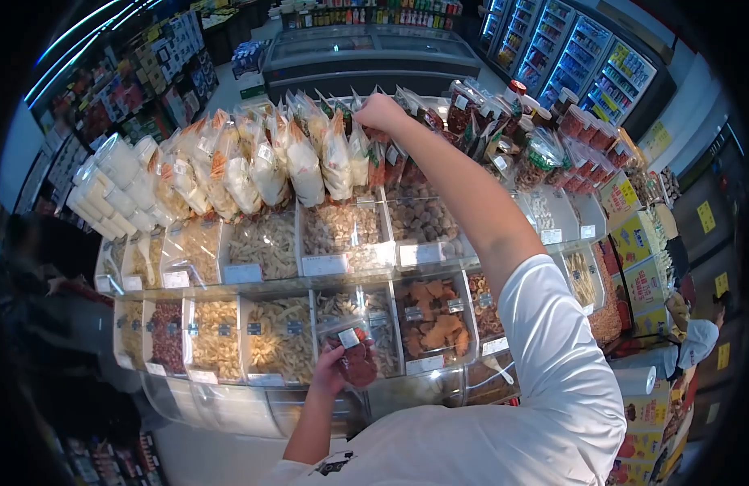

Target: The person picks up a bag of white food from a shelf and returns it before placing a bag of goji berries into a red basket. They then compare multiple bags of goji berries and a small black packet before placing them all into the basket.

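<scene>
Low in front of my body, my left hand (pixel 329 368) is closed round the edge of a clear plastic bag of dark red pieces (pixel 358 364) with a white label. The bag hangs over the lower row of bins. My right arm stretches far forward to the top of the display. There my right hand (pixel 377 112) is closed at the top of a clear bag with reddish contents (pixel 375 134); its fingertips are partly hidden. Beside it stand upright bags of pale dried goods (pixel 336 166).
Two tiers of clear-fronted bins hold dried foods, including orange-brown pieces (pixel 435 320) and pale slices (pixel 277 328). White plastic tubs (pixel 119 178) are stacked at left. Jars and tubs (pixel 581 130) stand at right. Behind are a chest freezer (pixel 374 61) and drink fridges (pixel 581 53). A person (pixel 698 340) is at far right.
</scene>
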A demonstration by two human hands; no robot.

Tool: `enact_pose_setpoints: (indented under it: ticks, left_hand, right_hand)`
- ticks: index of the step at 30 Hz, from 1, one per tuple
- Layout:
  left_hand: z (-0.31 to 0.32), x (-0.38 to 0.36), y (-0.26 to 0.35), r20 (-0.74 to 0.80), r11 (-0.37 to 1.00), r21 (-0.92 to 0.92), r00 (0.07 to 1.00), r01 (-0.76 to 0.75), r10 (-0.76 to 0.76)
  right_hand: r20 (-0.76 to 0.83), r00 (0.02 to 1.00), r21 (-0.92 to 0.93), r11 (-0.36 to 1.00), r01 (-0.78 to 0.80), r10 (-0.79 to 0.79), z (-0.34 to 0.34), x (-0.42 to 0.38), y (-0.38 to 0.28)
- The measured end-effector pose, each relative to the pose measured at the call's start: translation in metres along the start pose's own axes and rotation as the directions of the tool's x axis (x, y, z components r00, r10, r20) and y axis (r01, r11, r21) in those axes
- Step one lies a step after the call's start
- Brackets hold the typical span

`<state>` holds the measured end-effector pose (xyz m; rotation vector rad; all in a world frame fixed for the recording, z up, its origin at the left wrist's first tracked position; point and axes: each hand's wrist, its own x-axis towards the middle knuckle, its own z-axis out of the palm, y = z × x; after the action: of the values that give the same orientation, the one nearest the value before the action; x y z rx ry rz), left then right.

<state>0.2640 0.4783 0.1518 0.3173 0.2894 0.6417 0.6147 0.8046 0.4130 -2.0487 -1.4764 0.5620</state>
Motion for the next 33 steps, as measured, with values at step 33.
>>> enact_pose_setpoints:
  ticks: [33]
  left_hand:
    - [0.0,0.0,0.0,-0.004,0.998,-0.046,0.999,0.032,-0.032]
  right_hand:
    - [-0.466,0.736,-0.109,0.857,0.503,-0.491,-0.004,-0.087,0.023]
